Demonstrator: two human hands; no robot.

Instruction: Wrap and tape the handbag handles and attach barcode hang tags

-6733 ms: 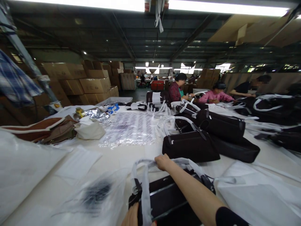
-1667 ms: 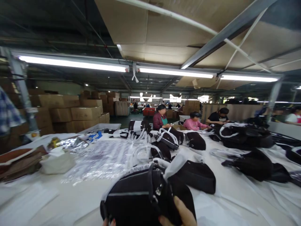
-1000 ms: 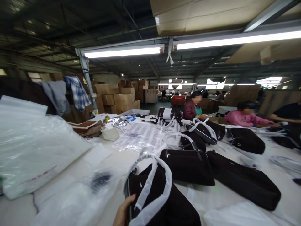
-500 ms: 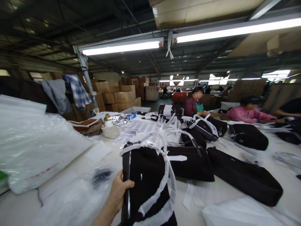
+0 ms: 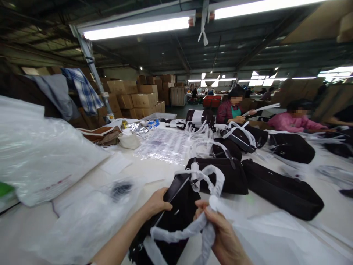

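Gripping the black bag point(image 5: 179, 208) by its upper left edge, the left hand point(image 5: 157, 203) had its thumb on the front face, the other fingers partly hidden. The right hand point(image 5: 217, 224) was pinching the white-wrapped handles point(image 5: 187, 233) between thumb and fingers, over the bag's right side. The bag stood tilted at the lower centre of the frame, its handles looping across its front and beyond its upper right corner.

Just behind it on the white table point(image 5: 154, 180) lay a second dark bag point(image 5: 226, 178), and a long dark bag point(image 5: 284, 191) stretched off towards the right. Clear plastic point(image 5: 91, 217) was spread at the lower left, near a large, full plastic sack point(image 5: 55, 158) at the left edge. Printed plastic sheets point(image 5: 162, 143) lay around the middle, beside a cream pouch point(image 5: 129, 141). A white sheet point(image 5: 286, 235) covered the lower right.

Across the table, right of centre, a person in dark red point(image 5: 224, 110) held pale strips point(image 5: 264, 108); a person in pink point(image 5: 289, 121) bent forward farther right. Cardboard boxes point(image 5: 143, 101) were stacked at the upper left.
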